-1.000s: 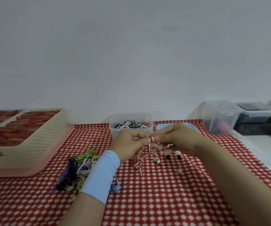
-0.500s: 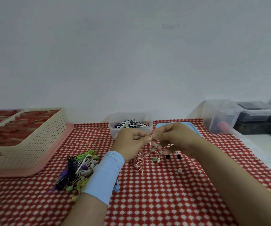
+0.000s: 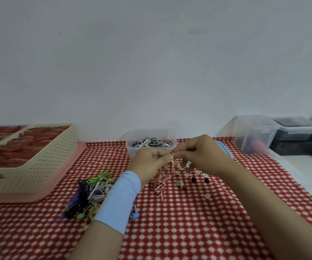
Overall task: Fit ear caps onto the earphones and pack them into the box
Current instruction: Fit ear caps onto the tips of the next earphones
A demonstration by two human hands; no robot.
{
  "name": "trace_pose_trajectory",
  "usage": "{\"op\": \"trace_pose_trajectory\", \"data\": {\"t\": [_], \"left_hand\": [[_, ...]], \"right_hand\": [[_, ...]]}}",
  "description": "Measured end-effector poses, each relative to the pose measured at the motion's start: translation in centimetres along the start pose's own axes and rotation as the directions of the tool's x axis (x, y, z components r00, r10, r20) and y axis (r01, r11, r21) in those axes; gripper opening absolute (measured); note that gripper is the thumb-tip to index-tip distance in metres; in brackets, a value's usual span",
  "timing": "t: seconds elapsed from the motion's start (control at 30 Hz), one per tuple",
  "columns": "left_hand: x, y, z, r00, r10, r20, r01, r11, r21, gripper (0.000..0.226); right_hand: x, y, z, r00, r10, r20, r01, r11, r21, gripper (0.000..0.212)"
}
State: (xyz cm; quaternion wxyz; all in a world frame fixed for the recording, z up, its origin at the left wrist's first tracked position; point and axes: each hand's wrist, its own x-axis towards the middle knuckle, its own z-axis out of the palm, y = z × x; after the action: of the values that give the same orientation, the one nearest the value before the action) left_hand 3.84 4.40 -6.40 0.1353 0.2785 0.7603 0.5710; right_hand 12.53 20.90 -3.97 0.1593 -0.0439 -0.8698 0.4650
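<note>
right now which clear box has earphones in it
The low clear box just behind the left hand, mid-table: black, white and striped cables coil inside. The taller clear box to the right holds something pink.

Light: even, diffuse, moderate to dim; source outside the view. Soft shadows fall to the left of the box [image 3: 132, 147] and the clear tub [image 3: 254, 136], against the wall [image 3: 151, 62]; light arrives from the right. Wall renders flat grey-white, slightly darker at the upper corners. Glare: none; mild sheen on the tub only. Distortion: wide-angle bowing at both side edges; the desk [image 3: 189, 231] line curves. Sharpness: soft throughout; ear caps [image 3: 197, 172] and the earphone [image 3: 160, 182] below the fingers [image 3: 167, 157] lack fine detail; far-right items blurred.
</note>
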Motion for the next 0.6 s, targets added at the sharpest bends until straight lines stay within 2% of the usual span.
{"op": "trace_pose_trajectory", "data": {"t": [0.13, 0.23, 0.3, 0.37, 0.47, 0.53, 0.6], "left_hand": [[0.1, 0.1, 0.1, 0.999, 0.017, -0.036, -0.018, 0.999, -0.038, 0.008], [0.3, 0.4, 0.0, 0.998, 0.035, -0.051, -0.036, 0.999, -0.019, 0.007], [0.4, 0.4, -0.1, 0.998, 0.032, -0.045, -0.032, 0.999, 0.011, 0.007], [0.4, 0.3, -0.2, 0.998, 0.035, -0.044, -0.032, 0.998, 0.051, 0.009], [0.4, 0.1, -0.3, 0.997, 0.078, -0.015, -0.075, 0.989, 0.125, 0.020], [0.3, 0.1, -0.4, 0.995, 0.104, 0.005, -0.104, 0.984, 0.143, 0.022], [0.3, 0.1, -0.5, 0.994, 0.107, 0.017, -0.108, 0.982, 0.155, 0.020]], "right_hand": [[-0.1, 0.1, 0.1, 1.000, 0.019, 0.003, -0.019, 0.996, 0.093, 0.010], [0.1, 0.2, -0.6, 0.995, 0.094, -0.042, -0.083, 0.975, 0.205, 0.007], [0.3, 0.7, -1.5, 0.986, 0.151, -0.074, -0.135, 0.973, 0.187, 0.005], [0.5, 1.6, -2.4, 0.981, 0.194, -0.019, -0.194, 0.981, -0.018, 0.004], [0.6, 2.7, -2.6, 0.950, 0.292, 0.109, -0.235, 0.901, -0.364, 0.012], [0.7, 3.1, -2.3, 0.936, 0.327, 0.133, -0.222, 0.837, -0.500, 0.009], [0.7, 3.0, -1.9, 0.935, 0.324, 0.145, -0.193, 0.807, -0.558, 0.009]]}}
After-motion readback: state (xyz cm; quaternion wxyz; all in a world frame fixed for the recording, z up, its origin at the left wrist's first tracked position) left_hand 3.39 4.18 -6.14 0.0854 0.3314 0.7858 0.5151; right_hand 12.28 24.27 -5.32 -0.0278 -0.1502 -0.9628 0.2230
